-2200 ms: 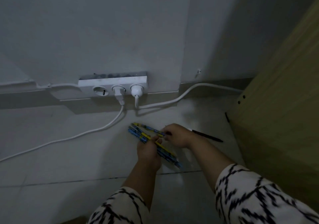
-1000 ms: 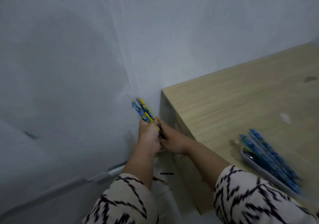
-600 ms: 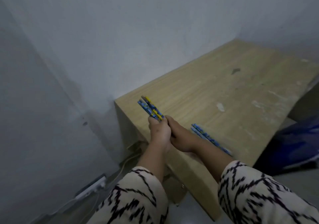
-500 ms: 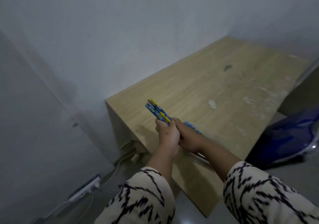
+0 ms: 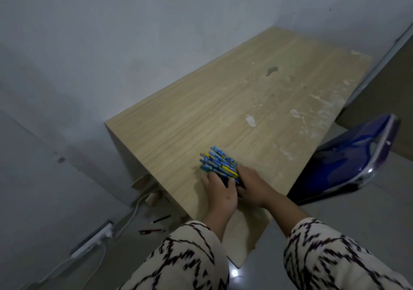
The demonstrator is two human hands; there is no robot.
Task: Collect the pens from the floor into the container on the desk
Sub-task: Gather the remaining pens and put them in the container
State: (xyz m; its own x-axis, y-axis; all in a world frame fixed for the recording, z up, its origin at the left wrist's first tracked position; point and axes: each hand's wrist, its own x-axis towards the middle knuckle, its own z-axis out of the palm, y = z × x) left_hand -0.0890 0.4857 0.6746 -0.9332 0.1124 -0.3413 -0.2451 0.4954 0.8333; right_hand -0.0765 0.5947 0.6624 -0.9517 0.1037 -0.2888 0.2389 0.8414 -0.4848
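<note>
Pens: we see a bundle of blue and yellow pens (image 5: 218, 163) lying together on the wooden surface (image 5: 234, 101), near its front left corner, their far ends fanned toward the wall.
Container: something dark sits under the near ends of the pens between the two hands — we cannot tell its shape or whether the pens lie inside it.
Left hand: our left hand (image 5: 220, 192) rests on the surface at the near left of the bundle, fingers stretched forward and touching the pens' near ends; it looks released, not wrapped round anything.
Right hand: our right hand (image 5: 252, 184) lies against the right side of the bundle, fingers curved over the near ends of the pens — whether it truly grasps them we cannot tell.
Pens on the floor: two dark pens (image 5: 154, 226) lie on the floor below the surface's left edge, near each other.
Power strip: a white power strip (image 5: 93, 240) lies on the floor by the wall, with white cables running from it.
Chair: a glossy blue chair (image 5: 348, 162) stands just right of the surface.
Sleeves: both arms wear cream sleeves (image 5: 330, 258) with a black zigzag pattern.
</note>
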